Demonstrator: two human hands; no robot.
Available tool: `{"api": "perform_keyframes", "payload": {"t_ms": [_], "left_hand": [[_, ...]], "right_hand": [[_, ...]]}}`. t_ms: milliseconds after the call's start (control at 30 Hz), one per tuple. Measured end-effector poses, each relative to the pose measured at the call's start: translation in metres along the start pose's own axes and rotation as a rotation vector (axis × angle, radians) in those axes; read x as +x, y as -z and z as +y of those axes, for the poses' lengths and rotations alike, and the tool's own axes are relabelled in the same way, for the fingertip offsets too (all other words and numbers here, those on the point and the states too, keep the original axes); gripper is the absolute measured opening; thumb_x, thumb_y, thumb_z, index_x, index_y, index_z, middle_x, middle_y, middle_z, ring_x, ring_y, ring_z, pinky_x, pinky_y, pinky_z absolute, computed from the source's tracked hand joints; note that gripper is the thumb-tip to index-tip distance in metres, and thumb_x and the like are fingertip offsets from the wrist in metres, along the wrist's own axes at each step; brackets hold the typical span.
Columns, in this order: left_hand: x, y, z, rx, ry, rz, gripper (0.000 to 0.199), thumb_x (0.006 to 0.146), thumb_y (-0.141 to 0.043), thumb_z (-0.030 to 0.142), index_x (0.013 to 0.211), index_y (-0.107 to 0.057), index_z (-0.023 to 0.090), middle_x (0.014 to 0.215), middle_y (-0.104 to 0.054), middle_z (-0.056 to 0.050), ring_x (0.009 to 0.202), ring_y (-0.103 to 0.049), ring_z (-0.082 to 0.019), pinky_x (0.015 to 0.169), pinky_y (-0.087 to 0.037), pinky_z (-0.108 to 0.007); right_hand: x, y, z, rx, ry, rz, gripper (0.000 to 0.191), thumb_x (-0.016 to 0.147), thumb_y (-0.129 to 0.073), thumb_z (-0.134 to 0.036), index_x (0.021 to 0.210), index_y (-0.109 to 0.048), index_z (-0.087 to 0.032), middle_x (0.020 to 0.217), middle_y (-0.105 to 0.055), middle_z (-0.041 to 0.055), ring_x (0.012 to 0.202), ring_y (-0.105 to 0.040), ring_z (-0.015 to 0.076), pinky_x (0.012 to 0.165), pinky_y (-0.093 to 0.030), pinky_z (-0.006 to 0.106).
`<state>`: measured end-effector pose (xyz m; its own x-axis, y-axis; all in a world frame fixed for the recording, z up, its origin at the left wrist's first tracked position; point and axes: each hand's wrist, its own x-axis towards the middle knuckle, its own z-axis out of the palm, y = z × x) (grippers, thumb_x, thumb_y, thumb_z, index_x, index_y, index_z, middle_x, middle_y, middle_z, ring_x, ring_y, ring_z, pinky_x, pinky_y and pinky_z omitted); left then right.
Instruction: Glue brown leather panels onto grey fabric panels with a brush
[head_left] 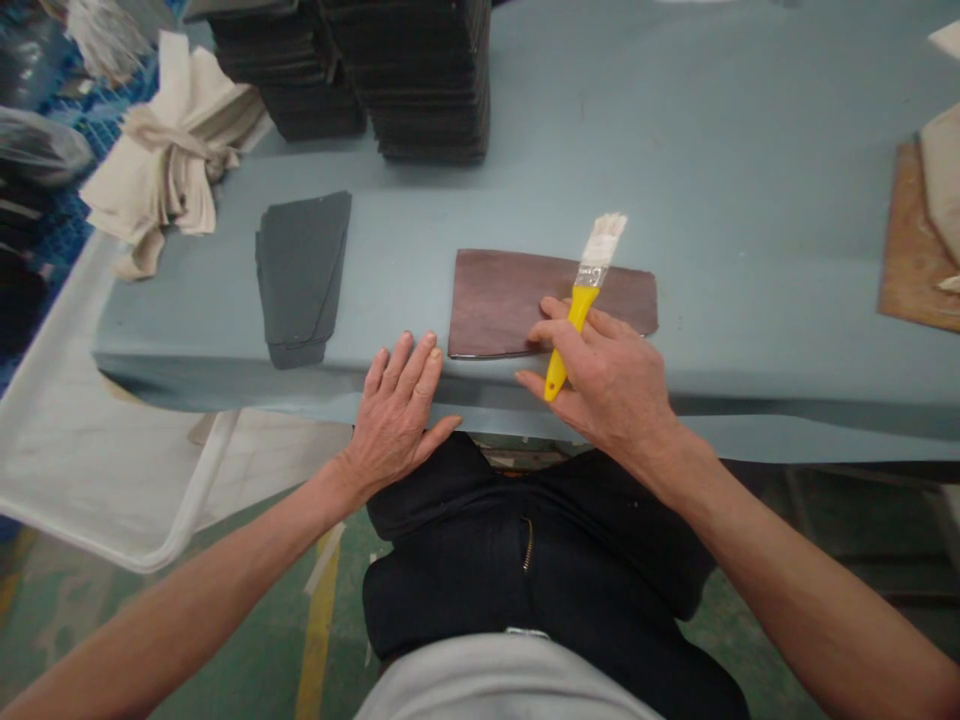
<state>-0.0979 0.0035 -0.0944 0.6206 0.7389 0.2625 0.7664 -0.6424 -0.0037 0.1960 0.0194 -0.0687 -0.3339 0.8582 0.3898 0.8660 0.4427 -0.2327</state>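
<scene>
Grey shirt (510, 685) nearest; right fingers (555, 332) hold yellow-handled brush (583, 300) over brown sheet (502, 302)

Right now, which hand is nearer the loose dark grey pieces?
Left. The left hand rests at the table edge, right of the dark grey pieces; the right hand, holding the brush, is farther right.

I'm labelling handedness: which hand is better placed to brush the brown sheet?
Right, probably: the right hand holds the brush over the brown sheet; the left hand lies at the table edge.
</scene>
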Motion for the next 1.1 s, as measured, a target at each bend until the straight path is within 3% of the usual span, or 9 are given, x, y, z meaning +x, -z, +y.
{"api": "perform_keyframes", "payload": {"t_ms": [133,333,500,633,800,933,1100], "left_hand": [[0.01,0.004,0.0,-0.055,0.021,0.037,0.09,0.11,-0.056,0.046,0.177,-0.004,0.016,0.176,-0.038,-0.024,0.171,-0.024,-0.035,0.137,-0.025,-0.054],[0.045,0.011,0.009,-0.137,0.017,0.027,0.085,0.111,-0.052,0.046,0.177,-0.006,0.019,0.176,-0.041,-0.021,0.17,-0.026,-0.034,0.138,-0.024,-0.054],[0.077,0.014,0.018,-0.212,-0.042,-0.038,0.071,0.113,-0.044,0.049,0.172,-0.027,0.013,0.176,-0.04,-0.022,0.169,-0.03,-0.034,0.137,-0.028,-0.053],[0.087,0.011,0.021,-0.222,-0.115,-0.095,0.067,0.112,-0.048,0.05,0.166,-0.041,0.012,0.173,-0.045,-0.021,0.166,-0.036,-0.036,0.135,-0.033,-0.054],[0.088,0.011,0.023,-0.22,-0.128,-0.111,0.064,0.111,-0.05,0.047,0.166,-0.044,0.015,0.173,-0.047,-0.018,0.166,-0.037,-0.036,0.136,-0.032,-0.056],[0.096,0.015,0.027,-0.202,-0.185,-0.129,0.063,0.111,-0.05,0.046,0.166,-0.045,0.015,0.174,-0.046,-0.017,0.166,-0.036,-0.035,0.136,-0.032,-0.055],[0.115,0.017,0.039,-0.163,-0.297,-0.196,0.067,0.109,-0.055,0.042,0.166,-0.043,0.009,0.177,-0.04,-0.019,0.167,-0.033,-0.039,0.135,-0.033,-0.057]], "right_hand": [[0.001,0.002,0.0,-0.009,0.003,0.004,0.031,0.09,-0.082,-0.032,0.115,-0.066,-0.023,0.147,-0.071,0.017,0.124,-0.071,0.0369,0.098,-0.06,0.049],[0.0,0.001,0.001,0.005,-0.01,-0.006,0.028,0.093,-0.077,-0.034,0.116,-0.066,-0.024,0.149,-0.071,0.0159,0.126,-0.071,0.0364,0.1,-0.06,0.049],[0.006,0.008,0.011,0.158,-0.065,0.001,0.022,0.097,-0.069,-0.032,0.118,-0.066,-0.024,0.138,-0.077,0.0109,0.117,-0.076,0.0309,0.096,-0.062,0.044],[0.014,0.023,0.031,0.38,-0.127,0.047,0.021,0.104,-0.058,-0.035,0.121,-0.064,-0.023,0.135,-0.078,0.0108,0.114,-0.079,0.0238,0.098,-0.064,0.038],[0.016,0.037,0.066,0.283,-0.196,0.165,0.02,0.106,-0.056,-0.038,0.118,-0.064,-0.024,0.133,-0.079,0.0103,0.121,-0.077,0.0245,0.104,-0.062,0.041],[0.011,0.033,0.091,0.262,-0.21,0.181,0.017,0.104,-0.058,-0.037,0.113,-0.065,-0.025,0.129,-0.081,0.0103,0.119,-0.078,0.0258,0.103,-0.062,0.044],[0.008,0.017,0.106,0.275,-0.213,0.096,0.023,0.099,-0.067,-0.038,0.118,-0.064,-0.025,0.132,-0.079,0.0094,0.117,-0.077,0.0268,0.104,-0.061,0.045]]}}
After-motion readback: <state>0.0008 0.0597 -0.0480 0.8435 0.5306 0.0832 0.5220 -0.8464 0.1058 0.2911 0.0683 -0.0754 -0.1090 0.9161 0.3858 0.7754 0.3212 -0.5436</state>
